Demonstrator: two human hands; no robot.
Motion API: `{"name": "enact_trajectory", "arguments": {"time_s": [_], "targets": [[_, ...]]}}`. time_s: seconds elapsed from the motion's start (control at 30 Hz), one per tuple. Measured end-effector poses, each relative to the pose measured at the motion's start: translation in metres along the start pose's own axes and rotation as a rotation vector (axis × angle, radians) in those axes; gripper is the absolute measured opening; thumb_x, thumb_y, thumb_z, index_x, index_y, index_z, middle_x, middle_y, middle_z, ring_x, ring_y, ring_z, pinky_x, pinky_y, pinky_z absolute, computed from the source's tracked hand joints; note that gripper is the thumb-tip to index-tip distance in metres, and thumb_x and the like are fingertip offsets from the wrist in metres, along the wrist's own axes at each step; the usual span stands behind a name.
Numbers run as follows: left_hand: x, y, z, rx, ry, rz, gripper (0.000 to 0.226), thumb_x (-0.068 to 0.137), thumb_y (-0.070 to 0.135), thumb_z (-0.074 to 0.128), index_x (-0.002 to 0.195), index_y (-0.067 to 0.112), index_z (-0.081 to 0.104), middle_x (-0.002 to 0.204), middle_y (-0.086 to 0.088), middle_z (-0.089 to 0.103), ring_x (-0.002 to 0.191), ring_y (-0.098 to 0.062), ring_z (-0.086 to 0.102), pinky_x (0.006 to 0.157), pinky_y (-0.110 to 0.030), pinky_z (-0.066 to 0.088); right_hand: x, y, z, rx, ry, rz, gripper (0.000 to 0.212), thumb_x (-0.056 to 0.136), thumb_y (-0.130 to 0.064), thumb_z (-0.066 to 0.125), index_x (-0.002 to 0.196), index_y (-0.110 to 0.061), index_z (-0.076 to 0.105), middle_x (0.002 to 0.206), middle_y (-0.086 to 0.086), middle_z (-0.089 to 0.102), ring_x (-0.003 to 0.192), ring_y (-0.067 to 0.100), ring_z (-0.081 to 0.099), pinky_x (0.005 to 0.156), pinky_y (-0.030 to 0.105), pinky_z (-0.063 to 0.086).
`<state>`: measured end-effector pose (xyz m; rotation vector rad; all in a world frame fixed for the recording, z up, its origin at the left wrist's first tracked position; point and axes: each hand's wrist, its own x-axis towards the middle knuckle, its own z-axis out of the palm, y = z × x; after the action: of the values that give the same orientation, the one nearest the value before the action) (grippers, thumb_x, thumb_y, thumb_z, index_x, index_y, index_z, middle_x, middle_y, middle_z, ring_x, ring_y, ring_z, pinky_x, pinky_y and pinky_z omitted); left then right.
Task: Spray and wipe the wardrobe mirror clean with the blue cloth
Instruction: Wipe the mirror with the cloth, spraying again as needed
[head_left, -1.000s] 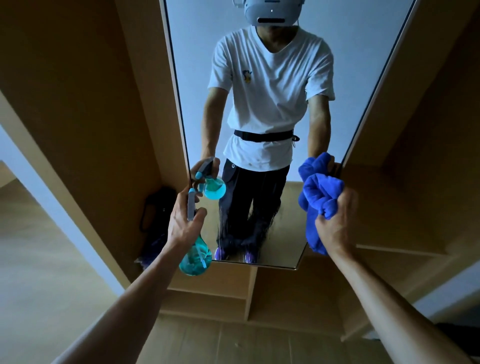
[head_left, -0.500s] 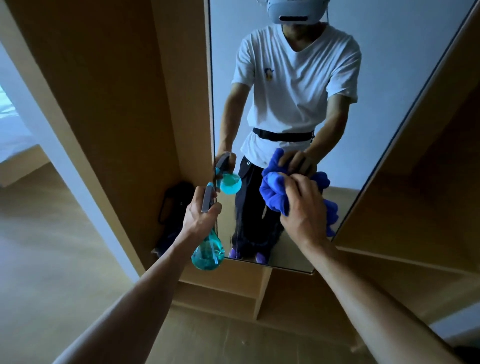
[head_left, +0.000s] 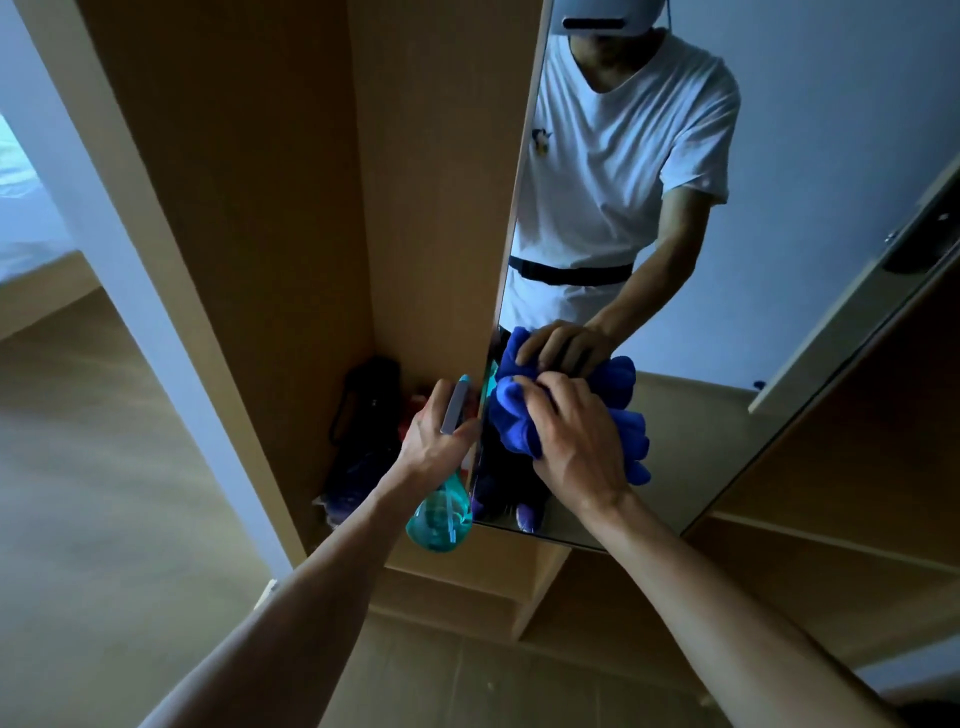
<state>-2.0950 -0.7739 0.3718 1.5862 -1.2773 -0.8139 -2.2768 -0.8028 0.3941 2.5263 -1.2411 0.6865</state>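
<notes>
The tall wardrobe mirror (head_left: 810, 218) fills the upper right and reflects a person in a white shirt. My right hand (head_left: 576, 441) presses a bunched blue cloth (head_left: 514, 421) flat against the lower left part of the glass, close to the mirror's left edge. My left hand (head_left: 439, 436) is closed around a teal spray bottle (head_left: 439, 517) with a grey trigger head, held just left of the mirror edge, with the bottle body hanging below the fist. The two hands are nearly side by side.
A wooden wardrobe panel (head_left: 431, 182) stands left of the mirror. A dark bag (head_left: 363, 415) lies in the corner at its foot. Wooden shelves (head_left: 545, 582) run below the mirror. A white door frame (head_left: 130, 260) rises on the left, over wooden floor (head_left: 104, 519).
My right hand carried the blue cloth leftward across the lower glass, from the mirror's right edge to its left edge. The view shifted left. My left hand kept hold of the bottle.
</notes>
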Motion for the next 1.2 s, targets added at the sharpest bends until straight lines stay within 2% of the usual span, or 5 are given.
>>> {"name": "enact_trajectory", "arguments": {"time_s": [0.43,0.57,0.9,1.07,1.2], "targets": [[0.01,-0.02,-0.004,-0.073,-0.084,-0.057,0.04,0.069,0.038,0.055,0.107,0.026,0.056,0.09,-0.003,0.062,0.083,-0.027,0.058,0.084,-0.054,0.05,0.009,-0.024,0.012,-0.13,-0.04,-0.026,0.072,0.067,-0.005,0.073,0.136,-0.01,0.052,0.13,0.007,0.055,0.095,0.029,0.052,0.076,0.041,0.046],[0.014,-0.02,-0.006,-0.101,-0.089,-0.077,0.037,0.068,0.035,0.057,0.104,0.024,0.057,0.091,-0.01,0.063,0.08,-0.022,0.057,0.083,-0.057,0.05,0.003,-0.027,0.025,-0.144,-0.05,-0.031,0.057,0.08,-0.007,0.059,0.136,-0.01,0.053,0.13,0.008,0.056,0.097,0.029,0.053,0.077,0.04,0.047],[0.016,-0.017,-0.001,-0.087,-0.059,-0.095,0.036,0.068,0.039,0.056,0.1,0.022,0.058,0.095,-0.012,0.064,0.083,-0.029,0.061,0.08,-0.055,0.053,-0.019,-0.03,0.074,-0.158,-0.331,-0.037,0.05,0.082,-0.016,0.066,0.131,-0.013,0.056,0.127,0.006,0.056,0.096,0.029,0.054,0.077,0.042,0.049],[0.016,-0.022,0.0,-0.036,-0.075,-0.079,0.035,0.071,0.036,0.055,0.102,0.023,0.057,0.092,-0.01,0.064,0.08,-0.027,0.06,0.075,-0.051,0.053,-0.019,-0.022,0.067,-0.079,-0.25,-0.026,0.052,0.083,-0.014,0.068,0.132,-0.013,0.052,0.12,0.006,0.058,0.099,0.027,0.054,0.081,0.04,0.05],[0.012,-0.029,0.006,-0.028,-0.074,-0.087,0.037,0.072,0.034,0.057,0.108,0.024,0.057,0.095,-0.008,0.065,0.085,-0.032,0.062,0.075,-0.05,0.052,-0.011,-0.009,0.042,-0.037,-0.113,0.008,0.045,0.089,-0.008,0.043,0.133,-0.007,0.053,0.124,0.011,0.057,0.1,0.03,0.055,0.082,0.042,0.05]]}}
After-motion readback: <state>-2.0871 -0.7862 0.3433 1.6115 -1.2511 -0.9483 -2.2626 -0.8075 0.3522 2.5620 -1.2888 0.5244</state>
